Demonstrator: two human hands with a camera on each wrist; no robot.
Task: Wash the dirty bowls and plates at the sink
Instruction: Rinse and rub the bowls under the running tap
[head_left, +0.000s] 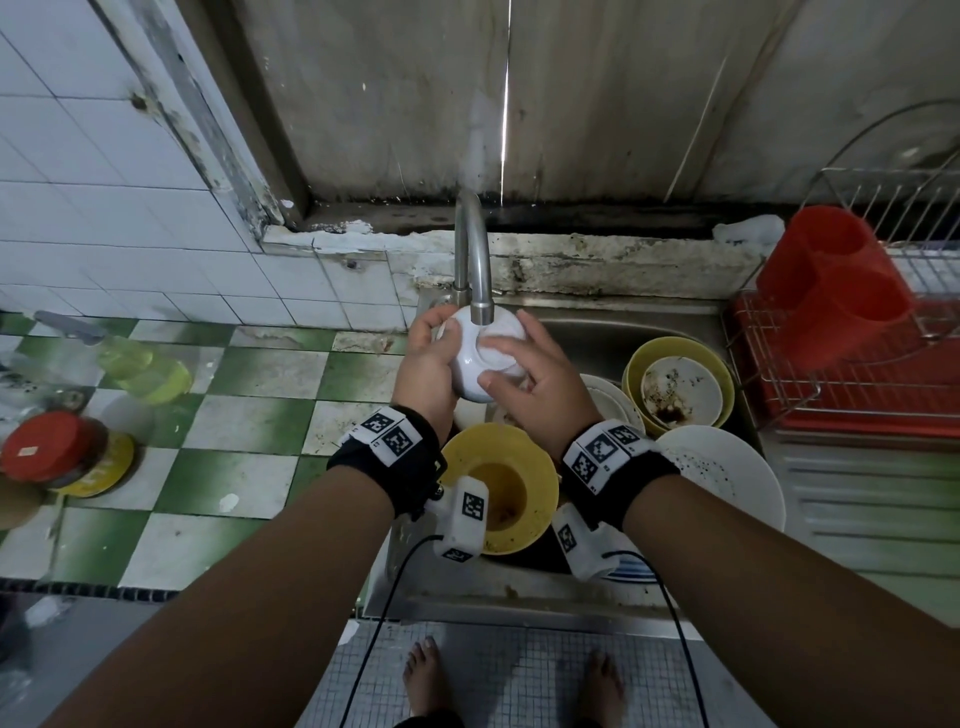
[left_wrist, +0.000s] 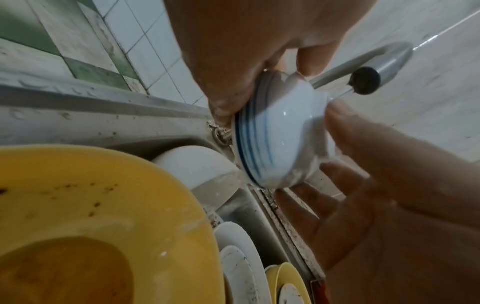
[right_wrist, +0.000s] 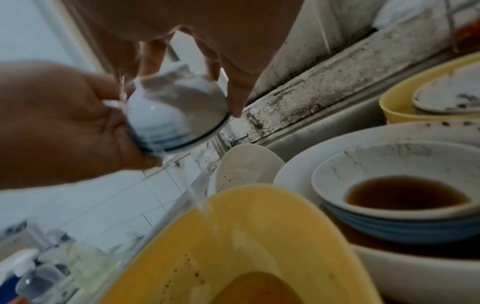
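A small white bowl (head_left: 475, 371) with blue stripes is held upside down under the running faucet (head_left: 475, 260), above the sink (head_left: 613, 317). My left hand (head_left: 428, 358) grips it by the rim from the left. My right hand (head_left: 535, 379) lies over its base with spread, fairly straight fingers and the thumb on its side. In the left wrist view the bowl (left_wrist: 275, 133) sits between my left hand (left_wrist: 246, 51) and my right hand (left_wrist: 376, 185). In the right wrist view water runs off the bowl (right_wrist: 171, 115) into a yellow bowl (right_wrist: 259, 236).
The sink holds a yellow bowl (head_left: 462, 447) of brownish water, a yellow bowl (head_left: 639, 364) with a dirty white one inside, and a speckled white plate (head_left: 727, 478). A red drying rack (head_left: 857, 395) with a red cup (head_left: 831, 280) stands right. A soap bottle (head_left: 145, 369) and a jar (head_left: 52, 452) are left.
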